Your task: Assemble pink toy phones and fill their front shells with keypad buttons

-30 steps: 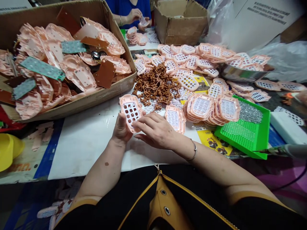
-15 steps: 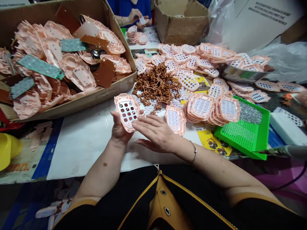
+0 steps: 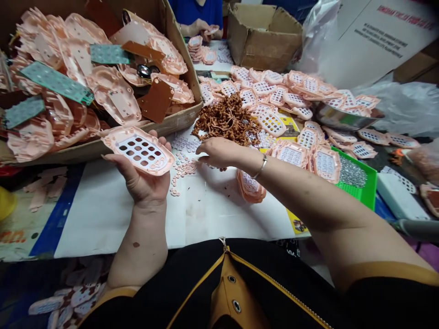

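Note:
My left hand [image 3: 147, 183] holds a pink plastic shell [image 3: 140, 151] with a white panel full of square holes, tilted above the white sheet. My right hand [image 3: 217, 152] reaches over small white button pieces [image 3: 185, 167], just in front of the brown rubbery pile [image 3: 228, 119]. Its fingers are bent downward, and their tips are too hidden to tell whether they pinch anything. Under my right forearm, a short stack of pink shells [image 3: 251, 185] sits on the white sheet. More stacked shells [image 3: 290, 153] lie beyond the forearm.
A large carton [image 3: 185, 116] of pink shells and circuit boards stands at the left. A green tray [image 3: 370, 183] with metal screws is at the right, near a metal bowl [image 3: 346, 119]. Across the table are another person's hands [image 3: 202, 29] and an open carton [image 3: 264, 41].
My left hand has moved left with the shell and turned it sideways. My right hand has left the shell and moved forward to the small pieces.

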The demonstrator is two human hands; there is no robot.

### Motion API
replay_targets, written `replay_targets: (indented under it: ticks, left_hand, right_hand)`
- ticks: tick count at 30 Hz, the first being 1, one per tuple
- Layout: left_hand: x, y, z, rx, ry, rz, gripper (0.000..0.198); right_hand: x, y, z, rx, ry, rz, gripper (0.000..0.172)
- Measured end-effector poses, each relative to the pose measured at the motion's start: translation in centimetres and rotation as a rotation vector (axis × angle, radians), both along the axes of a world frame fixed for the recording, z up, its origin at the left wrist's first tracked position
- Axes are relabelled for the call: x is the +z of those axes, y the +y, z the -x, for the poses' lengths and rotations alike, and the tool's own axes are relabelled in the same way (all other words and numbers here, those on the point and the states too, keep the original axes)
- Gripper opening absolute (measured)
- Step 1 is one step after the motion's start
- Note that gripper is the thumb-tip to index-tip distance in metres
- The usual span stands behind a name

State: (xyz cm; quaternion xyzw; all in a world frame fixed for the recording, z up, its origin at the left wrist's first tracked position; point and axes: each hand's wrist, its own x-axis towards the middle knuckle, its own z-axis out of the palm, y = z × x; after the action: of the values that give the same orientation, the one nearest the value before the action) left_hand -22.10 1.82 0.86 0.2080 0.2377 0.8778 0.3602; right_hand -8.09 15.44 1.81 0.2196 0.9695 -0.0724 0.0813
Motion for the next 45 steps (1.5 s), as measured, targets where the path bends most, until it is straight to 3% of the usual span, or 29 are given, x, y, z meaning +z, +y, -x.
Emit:
replay_targets:
  ticks: [5,9,12,17,22,28,34,40,45]
  left_hand:
    - [-0.3,0.2,0.4,0.070,-0.031,0.040,0.053]
    - [-0.2,0.2,0.7,0.110,-0.012,0.093,0.053]
    - [-0.3,0.2,0.8,0.116,-0.013,0.128,0.054]
    - [-0.8,0.4,0.7,0.086,-0.041,0.139,0.054]
    - [-1.3,0.9,0.5,0.070,-0.060,0.154,0.057]
    - [-1.3,0.9,0.0,0.008,-0.126,0.212,0.050]
    - [-1.7,1.2,0.0,0.018,-0.138,0.209,0.049]
    - [-2.2,1.2,-0.2,0.008,-0.209,0.247,0.057]
    - [-2.9,1.2,0.0,-0.014,-0.214,0.214,0.071]
  right_hand:
    - [-2.0,0.7,4.6,-0.002,0.010,-0.103,0.029]
    - [-2.7,0.5,6.7,0.219,0.005,-0.030,0.041]
    - [-2.9,0.1,7.0,0.261,-0.053,0.002,0.048]
    - [-2.6,0.2,5.9,0.137,-0.133,-0.036,0.044]
    - [-2.2,0.8,3.8,0.038,-0.127,0.066,0.024]
    - [-1.5,0.7,2.0,-0.250,-0.047,0.100,0.029]
    - [-2.0,-1.9,3.4,-0.343,-0.058,0.040,0.052]
    - [-2.6,-3.0,5.3,-0.383,-0.074,0.048,0.048]
    - [-2.8,-2.9,5.3,-0.422,0.052,0.117,0.042]
